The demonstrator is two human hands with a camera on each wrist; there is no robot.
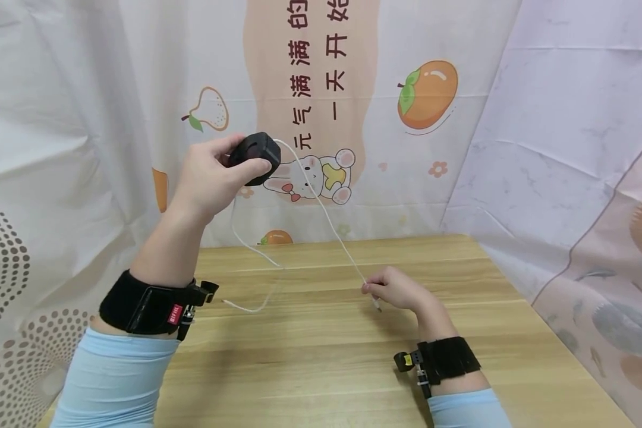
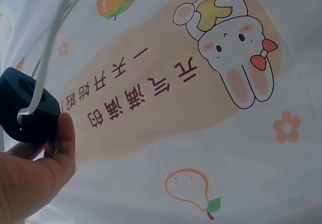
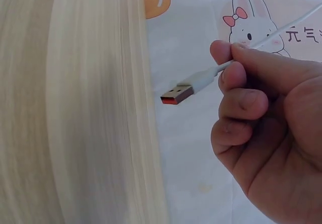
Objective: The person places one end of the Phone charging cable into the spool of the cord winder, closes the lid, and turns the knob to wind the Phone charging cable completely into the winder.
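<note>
My left hand (image 1: 205, 178), raised above the table's far edge, grips a chunky black block-shaped object (image 1: 260, 148) between thumb and fingers. In the left wrist view a recess shows in the black object (image 2: 30, 103), and a white cable runs across it. The white USB cable (image 1: 326, 215) stretches from the block down to my right hand (image 1: 398, 288), low over the table. There the thumb and fingertips pinch the cable just behind its plug. The USB plug (image 3: 186, 89), with an orange inside, sticks out past the fingertips. Another length of cable (image 1: 246, 242) hangs under the block, its tip toward the left wrist.
A wooden table (image 1: 310, 368) spans the space below both hands. Printed curtains (image 1: 406, 178) hang right behind its far edge and along both sides. Each wrist wears a black strap (image 1: 452, 358) with a small camera.
</note>
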